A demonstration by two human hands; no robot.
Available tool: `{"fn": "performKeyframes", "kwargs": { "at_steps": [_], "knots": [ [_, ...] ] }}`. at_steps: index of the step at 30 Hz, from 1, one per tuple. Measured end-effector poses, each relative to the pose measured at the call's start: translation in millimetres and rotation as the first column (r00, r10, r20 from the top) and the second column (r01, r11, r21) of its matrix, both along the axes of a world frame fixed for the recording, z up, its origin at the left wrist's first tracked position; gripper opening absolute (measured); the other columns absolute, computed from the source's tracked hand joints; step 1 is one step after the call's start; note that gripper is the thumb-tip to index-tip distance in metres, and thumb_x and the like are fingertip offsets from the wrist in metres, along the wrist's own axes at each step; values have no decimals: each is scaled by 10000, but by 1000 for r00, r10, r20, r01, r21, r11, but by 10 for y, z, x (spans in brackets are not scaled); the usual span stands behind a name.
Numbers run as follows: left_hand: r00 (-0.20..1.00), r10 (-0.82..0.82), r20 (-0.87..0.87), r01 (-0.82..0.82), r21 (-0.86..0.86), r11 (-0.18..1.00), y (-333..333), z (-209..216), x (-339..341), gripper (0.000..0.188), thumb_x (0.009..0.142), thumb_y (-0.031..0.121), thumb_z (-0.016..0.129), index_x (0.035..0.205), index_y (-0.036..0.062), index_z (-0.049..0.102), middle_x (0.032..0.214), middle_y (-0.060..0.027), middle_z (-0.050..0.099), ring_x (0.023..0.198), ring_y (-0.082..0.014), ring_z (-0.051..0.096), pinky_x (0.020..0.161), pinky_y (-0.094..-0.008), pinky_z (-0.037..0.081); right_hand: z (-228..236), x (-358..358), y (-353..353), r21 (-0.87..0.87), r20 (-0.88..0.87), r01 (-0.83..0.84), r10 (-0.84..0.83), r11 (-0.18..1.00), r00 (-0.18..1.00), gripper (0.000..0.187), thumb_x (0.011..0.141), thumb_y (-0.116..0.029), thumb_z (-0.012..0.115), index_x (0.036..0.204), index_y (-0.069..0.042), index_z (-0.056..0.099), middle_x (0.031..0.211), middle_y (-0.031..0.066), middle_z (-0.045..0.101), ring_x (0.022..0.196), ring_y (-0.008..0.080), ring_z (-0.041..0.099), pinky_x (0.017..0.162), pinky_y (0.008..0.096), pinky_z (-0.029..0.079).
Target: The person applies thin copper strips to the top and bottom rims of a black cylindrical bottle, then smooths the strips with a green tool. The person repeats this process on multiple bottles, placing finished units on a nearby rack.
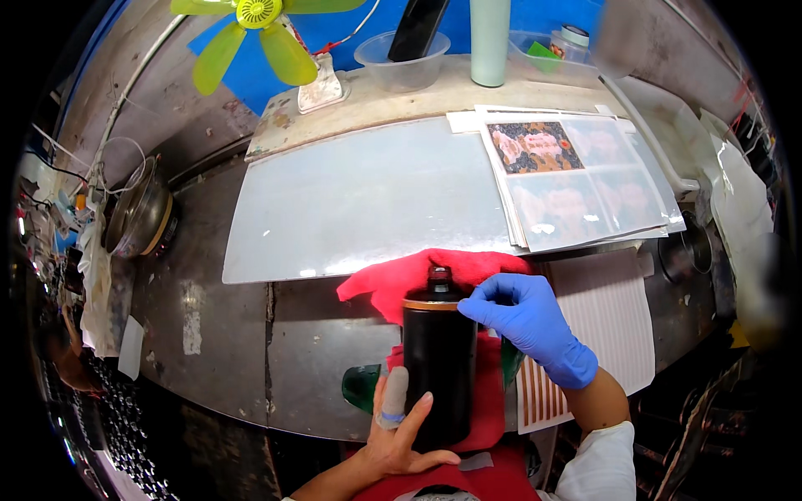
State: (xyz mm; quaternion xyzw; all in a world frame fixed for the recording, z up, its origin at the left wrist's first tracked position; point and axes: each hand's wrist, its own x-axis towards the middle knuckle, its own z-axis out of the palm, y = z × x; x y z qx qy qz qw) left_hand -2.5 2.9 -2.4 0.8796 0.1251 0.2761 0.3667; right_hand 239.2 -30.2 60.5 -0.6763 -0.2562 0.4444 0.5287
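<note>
A black glossy bottle (440,367) stands tilted in front of me, its narrow dark neck (439,280) pointing away. Around its shoulder runs a thin copper-coloured strip (428,306). My right hand (526,321), in a blue glove, pinches at the right end of that strip with thumb and fingertips together. Low on the bottle's left side rests my bare left hand (401,438), fingers spread and touching the glass. One of its fingers wears a grey finger cover (393,397). Red cloth (393,280) lies behind and under the bottle, with dark green pieces (360,388) showing at either side.
A sheet of copper-coloured strips (543,397) lies at the right. Beyond it, printed sheets (585,200) are stacked on a pale board (359,200). On the back shelf stand a green fan (259,12), a clear bowl (403,67) with a phone and a pale green tumbler (489,42).
</note>
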Motion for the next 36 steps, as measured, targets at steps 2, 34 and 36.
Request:
{"fn": "performKeyframes", "kwargs": {
  "at_steps": [2, 34, 36],
  "knots": [
    [997, 44, -63, -40, 68, 997, -79, 126, 56, 862, 637, 563, 736, 1300, 80, 468, 1321, -384, 309, 1266, -480, 294, 1038, -612, 139, 1, 7, 2, -28, -15, -3, 2, 1000, 1000, 190, 786, -187, 717, 803, -6, 663, 641, -33, 536, 587, 22, 449, 512, 184, 372],
    [935, 341, 102, -218, -595, 774, 739, 192, 962, 692, 817, 24, 612, 1405, 23, 248, 1447, -150, 218, 1311, -216, 254, 1065, -351, 231, -498, 87, -796, -53, -602, 326, -290, 944, 744, 317, 835, -153, 612, 1126, -62, 528, 892, 34, 597, 731, 134, 587, 663, 278, 510],
    [933, 341, 111, -215, -589, 779, 729, 186, 972, 694, 814, 96, 640, 1401, 45, 273, 1468, -193, 174, 1371, -271, 132, 1096, -391, 132, -421, 18, -753, -27, -541, 324, -286, 946, 791, 340, 830, -157, 620, 1140, -60, 520, 893, 34, 595, 729, 133, 586, 675, 274, 508]
  ]
}}
